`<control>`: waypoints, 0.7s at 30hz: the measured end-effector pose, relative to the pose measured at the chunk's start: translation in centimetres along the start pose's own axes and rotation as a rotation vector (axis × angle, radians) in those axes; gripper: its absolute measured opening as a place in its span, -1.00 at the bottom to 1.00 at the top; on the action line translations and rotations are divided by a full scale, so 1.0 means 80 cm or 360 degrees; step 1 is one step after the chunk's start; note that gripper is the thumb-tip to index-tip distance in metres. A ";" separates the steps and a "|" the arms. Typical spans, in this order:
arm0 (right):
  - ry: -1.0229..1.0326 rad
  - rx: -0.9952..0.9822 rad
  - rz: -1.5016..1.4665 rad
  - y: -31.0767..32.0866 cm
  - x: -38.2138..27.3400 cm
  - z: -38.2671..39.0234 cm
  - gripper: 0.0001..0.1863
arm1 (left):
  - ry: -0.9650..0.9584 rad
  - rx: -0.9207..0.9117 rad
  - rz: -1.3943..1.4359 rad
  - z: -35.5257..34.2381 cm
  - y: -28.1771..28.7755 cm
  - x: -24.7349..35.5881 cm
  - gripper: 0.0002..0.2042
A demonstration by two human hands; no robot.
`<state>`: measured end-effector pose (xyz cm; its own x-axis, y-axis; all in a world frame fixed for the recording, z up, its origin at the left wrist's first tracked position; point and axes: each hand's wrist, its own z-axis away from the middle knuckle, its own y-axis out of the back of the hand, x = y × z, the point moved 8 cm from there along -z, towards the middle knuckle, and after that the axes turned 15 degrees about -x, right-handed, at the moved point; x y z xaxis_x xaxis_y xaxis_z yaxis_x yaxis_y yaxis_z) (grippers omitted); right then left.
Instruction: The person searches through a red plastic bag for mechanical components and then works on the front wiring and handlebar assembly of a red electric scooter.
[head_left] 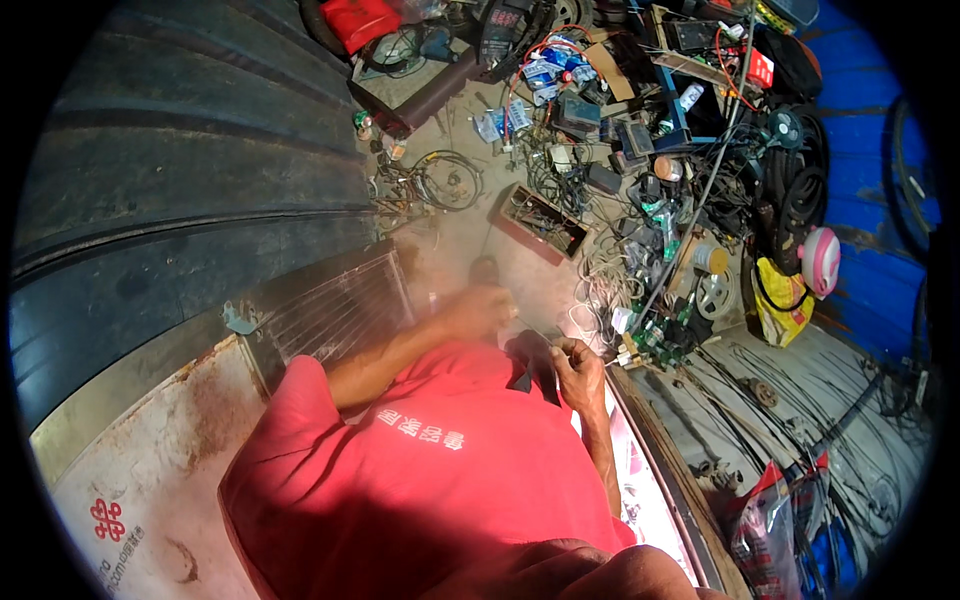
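Observation:
In front of my red shirt, my left hand (pixel 484 312) reaches forward, smeared by motion. Something small and pale shows at its fingertips, too blurred to name. To its right, my right hand (pixel 580 372) is closed in a pinch close to my body. A faint thin line runs between the two hands; whether it is a wire or a thin rod I cannot tell. Dark cloth lies just beside the right fingers. Beyond both hands, a brown open box (pixel 518 238) of metal bits sits on the floor.
A coiled cable (pixel 447 180) lies farther off. Tangled wires, bottles and parts crowd the right side, with a yellow bag (pixel 781 303) and a pink-and-white round object (pixel 821 262) by the blue wall. Long thin rods (pixel 735 400) lie at right. A dark metal wall (pixel 190 160) closes the left.

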<state>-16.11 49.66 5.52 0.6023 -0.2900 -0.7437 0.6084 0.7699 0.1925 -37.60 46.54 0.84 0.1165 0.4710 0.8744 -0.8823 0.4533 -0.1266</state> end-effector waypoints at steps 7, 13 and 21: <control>-0.0155 -0.0060 0.0009 -0.007 -0.010 0.004 -0.76 | -0.0100 0.0011 0.0177 0.002 0.002 -0.001 -0.71; -0.0169 -0.0032 -0.0007 -0.005 -0.011 0.010 -0.76 | -0.0079 -0.0037 0.0127 0.001 0.001 0.004 -0.71; -0.0156 0.0000 -0.0004 -0.004 -0.024 0.015 -0.76 | -0.0113 -0.0050 0.0060 -0.007 0.001 -0.006 -0.72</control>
<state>-16.85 49.34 7.68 0.6485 -0.3462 -0.6779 0.6101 0.7690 0.1909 -37.44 46.80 0.13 0.0500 0.4338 0.8996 -0.8705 0.4605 -0.1737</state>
